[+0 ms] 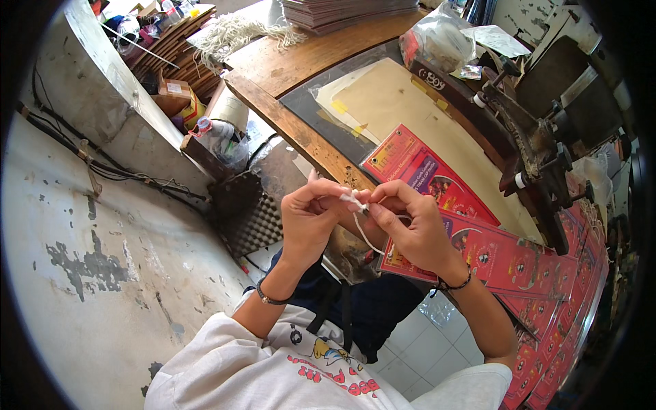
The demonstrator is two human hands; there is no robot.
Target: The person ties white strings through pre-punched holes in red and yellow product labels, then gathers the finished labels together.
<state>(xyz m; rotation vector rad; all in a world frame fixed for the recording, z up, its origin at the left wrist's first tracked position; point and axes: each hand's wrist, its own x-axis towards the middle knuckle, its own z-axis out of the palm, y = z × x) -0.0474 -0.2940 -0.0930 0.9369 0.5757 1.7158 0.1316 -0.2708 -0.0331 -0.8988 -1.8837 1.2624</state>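
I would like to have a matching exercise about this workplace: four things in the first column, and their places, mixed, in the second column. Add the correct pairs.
Things
1. Thin white cord
2. Tangled bundle of off-white strings
3. Large flat beige paper sheet
4. Bulging clear plastic bag

Places
A. Partly under a red printed rectangular sheet
B. Right of the stack of thin flat sheets in the picture
C. Pinched by the left hand and the right hand
D. Left of that same stack

Pairs: 1-C, 2-D, 3-A, 4-B
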